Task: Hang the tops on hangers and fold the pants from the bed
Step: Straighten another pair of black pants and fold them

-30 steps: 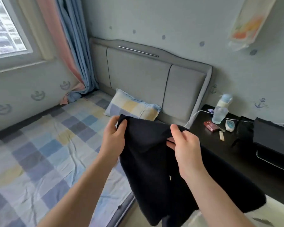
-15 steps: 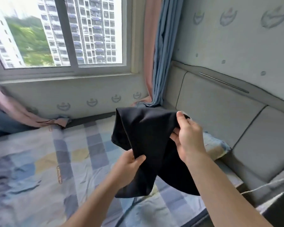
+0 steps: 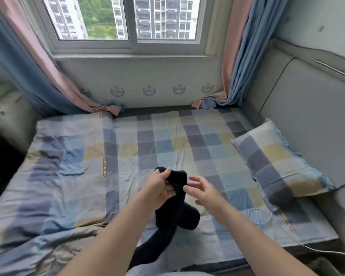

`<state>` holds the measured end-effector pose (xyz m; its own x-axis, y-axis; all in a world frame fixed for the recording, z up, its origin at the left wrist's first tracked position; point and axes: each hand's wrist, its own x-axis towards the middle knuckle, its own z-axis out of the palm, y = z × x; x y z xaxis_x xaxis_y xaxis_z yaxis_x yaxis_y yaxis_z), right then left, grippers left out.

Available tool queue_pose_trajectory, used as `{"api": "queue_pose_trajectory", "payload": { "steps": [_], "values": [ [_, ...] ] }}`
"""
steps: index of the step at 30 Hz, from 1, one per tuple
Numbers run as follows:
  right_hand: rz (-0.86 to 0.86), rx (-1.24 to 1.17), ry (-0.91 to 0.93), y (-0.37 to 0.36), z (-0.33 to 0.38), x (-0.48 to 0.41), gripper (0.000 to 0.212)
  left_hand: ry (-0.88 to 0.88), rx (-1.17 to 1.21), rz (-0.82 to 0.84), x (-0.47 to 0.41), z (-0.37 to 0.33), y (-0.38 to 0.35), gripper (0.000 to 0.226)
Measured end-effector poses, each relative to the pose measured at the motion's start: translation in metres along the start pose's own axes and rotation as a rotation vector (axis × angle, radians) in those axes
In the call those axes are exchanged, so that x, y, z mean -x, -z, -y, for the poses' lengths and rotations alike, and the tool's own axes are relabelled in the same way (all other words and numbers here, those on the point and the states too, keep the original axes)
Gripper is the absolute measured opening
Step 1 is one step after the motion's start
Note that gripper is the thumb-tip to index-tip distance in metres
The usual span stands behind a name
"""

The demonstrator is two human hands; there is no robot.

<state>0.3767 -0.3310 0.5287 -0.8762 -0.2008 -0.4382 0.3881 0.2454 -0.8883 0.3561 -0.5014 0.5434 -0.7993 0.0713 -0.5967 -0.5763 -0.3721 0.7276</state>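
Head view, looking down across a bed [image 3: 147, 140] covered by a checked sheet in blue, grey and pale yellow squares. At lower centre of the frame the left hand [image 3: 159, 188] grasps the bunched upper end of a black garment [image 3: 177, 214], thumb on top and fingers curled round the cloth. From this grip the garment hangs toward the bottom of the frame, above the near part of the bed. One rounded fold bulges to the right below the hands, and the lower end trails down beside the left forearm. Whether the garment is a top or a pair of pants cannot be told, nor whether its lower end rests on the sheet. The right hand [image 3: 203, 190], just right of the garment, is released: its fingers are spread and loosely curved, holding nothing, with the fingertips close to the cloth. Contact cannot be told. A pillow [image 3: 277, 160] in the same checked fabric lies at centre right against a grey padded headboard [image 3: 307, 106]. A thin white cable [image 3: 267, 216] loops over the sheet at lower right. A window [image 3: 127, 16] fills the upper centre, with tower blocks and trees beyond it. Pink and blue curtains hang at upper left [image 3: 28, 66] and upper right [image 3: 235, 56], their hems reaching the far edge of the mattress.
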Motion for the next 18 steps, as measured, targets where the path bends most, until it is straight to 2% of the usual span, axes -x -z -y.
{"api": "queue_pose_trajectory", "payload": {
  "steps": [2, 3, 7, 9, 11, 14, 18],
  "values": [
    [0.033, 0.062, -0.062, 0.010, -0.026, -0.005, 0.085, 0.013, 0.112, -0.044, -0.009, 0.011, -0.011, 0.039],
    [0.054, 0.085, -0.093, 0.016, -0.036, -0.008, 0.085, 0.012, 0.160, -0.062, -0.014, 0.013, -0.016, 0.040],
    [0.155, 0.102, -0.102, 0.032, -0.054, -0.022, 0.055, 0.001, 0.315, -0.049, -0.022, 0.009, -0.040, 0.036],
    [0.126, 0.157, -0.046, 0.038, -0.056, -0.033, 0.036, -0.010, 0.342, -0.030, -0.020, 0.006, -0.056, 0.034],
    [0.026, 0.269, 0.015, 0.046, -0.060, -0.045, 0.019, -0.035, 0.357, -0.024, -0.020, 0.005, -0.068, 0.032],
    [-0.104, 0.416, -0.050, 0.066, -0.076, -0.062, 0.008, -0.065, 0.417, -0.021, -0.021, 0.002, -0.075, 0.033],
    [-0.097, 0.504, -0.098, 0.094, -0.091, -0.081, 0.006, -0.101, 0.459, 0.008, -0.020, -0.004, -0.080, 0.030]
  ]
}}
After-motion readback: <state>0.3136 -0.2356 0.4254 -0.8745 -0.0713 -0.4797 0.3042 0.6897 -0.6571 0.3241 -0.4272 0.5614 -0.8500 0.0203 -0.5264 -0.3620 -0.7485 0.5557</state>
